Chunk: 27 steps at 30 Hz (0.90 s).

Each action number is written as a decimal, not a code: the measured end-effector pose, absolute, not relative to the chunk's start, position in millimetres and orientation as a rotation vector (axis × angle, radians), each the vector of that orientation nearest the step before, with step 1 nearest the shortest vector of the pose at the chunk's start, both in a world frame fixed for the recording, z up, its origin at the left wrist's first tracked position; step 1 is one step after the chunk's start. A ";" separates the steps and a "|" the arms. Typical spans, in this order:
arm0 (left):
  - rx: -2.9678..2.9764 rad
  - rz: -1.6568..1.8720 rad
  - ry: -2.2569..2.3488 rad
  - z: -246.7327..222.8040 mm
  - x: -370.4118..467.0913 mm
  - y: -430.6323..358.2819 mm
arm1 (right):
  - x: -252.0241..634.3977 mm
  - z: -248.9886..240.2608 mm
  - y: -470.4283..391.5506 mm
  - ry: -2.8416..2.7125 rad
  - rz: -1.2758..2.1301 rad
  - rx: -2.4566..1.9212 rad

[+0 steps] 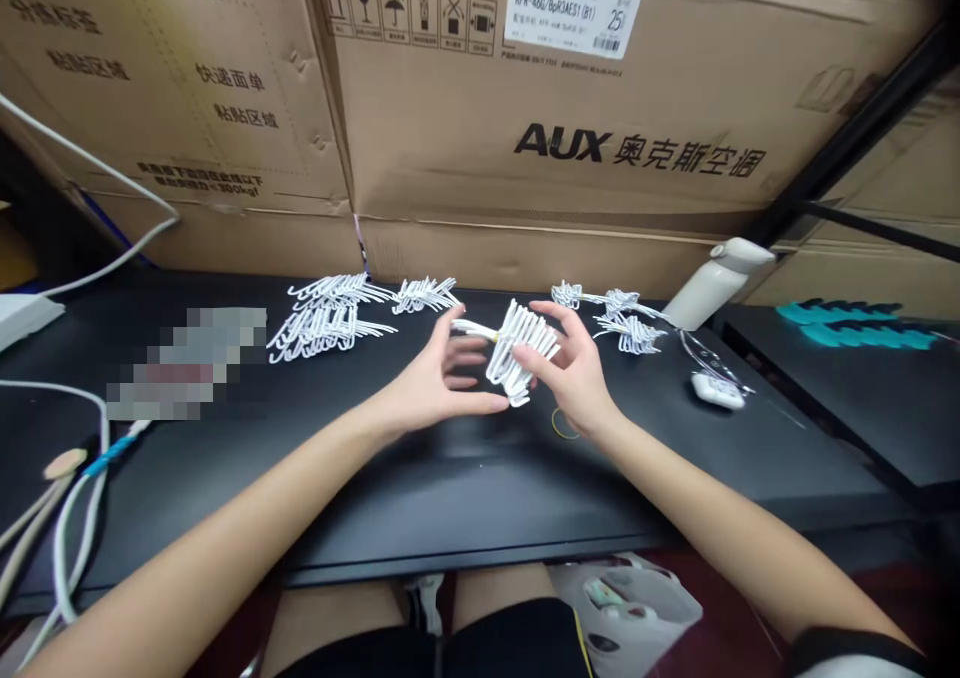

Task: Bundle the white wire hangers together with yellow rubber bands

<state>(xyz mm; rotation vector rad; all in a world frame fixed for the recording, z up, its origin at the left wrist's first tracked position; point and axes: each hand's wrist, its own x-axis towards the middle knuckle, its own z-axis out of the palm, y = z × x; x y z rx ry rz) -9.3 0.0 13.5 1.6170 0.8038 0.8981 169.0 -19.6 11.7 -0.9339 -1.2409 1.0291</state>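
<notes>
A bundle of white bent wires, with a yellow band near its narrow end, is held above the black table. My right hand grips it from the right, thumb across the wires. On the bundle's left, my left hand is spread, its thumb tip near the lower end and its fingers by the straight tail. Behind, white hooked wires lie in a pile at the left, with a smaller bundle beside it. More wire bundles lie to the right. A yellow rubber band lies below my right hand.
Large cardboard boxes stand behind the black table. A white bottle leans at the right, near a small white case. Turquoise items lie farther right. White cables and a pixelated object are at the left.
</notes>
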 end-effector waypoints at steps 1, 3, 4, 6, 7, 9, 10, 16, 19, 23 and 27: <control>1.431 0.802 0.765 16.9 -9.9 0.2 | 169.0 11.4 -20.6 -1.254 1.019 -0.928; 1.168 0.781 0.765 21.8 -10.2 0.5 | 168.2 10.7 -22.2 -1.274 1.020 -0.909; 1.087 0.807 0.777 22.9 -10.0 0.5 | 167.6 10.0 -22.7 -1.280 1.020 -0.895; 1.020 0.801 0.764 22.5 -8.8 0.3 | 165.6 8.0 -23.2 -1.281 1.006 -0.873; 1.029 0.753 0.727 21.2 -8.0 0.0 | 164.5 6.7 -23.3 -1.284 0.997 -0.869; 1.105 0.613 0.637 17.3 -5.9 -1.4 | 162.4 3.8 -23.5 -1.316 1.000 -0.880; 1.153 0.552 0.611 15.1 -4.6 -2.4 | 161.6 2.5 -23.6 -1.349 1.003 -0.894; 1.310 0.565 0.737 5.5 1.5 -6.6 | 163.8 3.4 -26.8 -1.611 0.412 -0.967; 1.362 0.610 0.809 3.5 2.2 -6.3 | 166.7 6.9 -28.7 -1.738 0.214 -0.932; 1.442 0.674 0.858 1.7 2.0 -5.2 | 168.7 7.5 -28.0 -1.752 0.278 -0.935; 1.438 0.688 0.815 2.6 1.6 -4.1 | 169.8 6.6 -22.6 -1.658 0.636 -0.924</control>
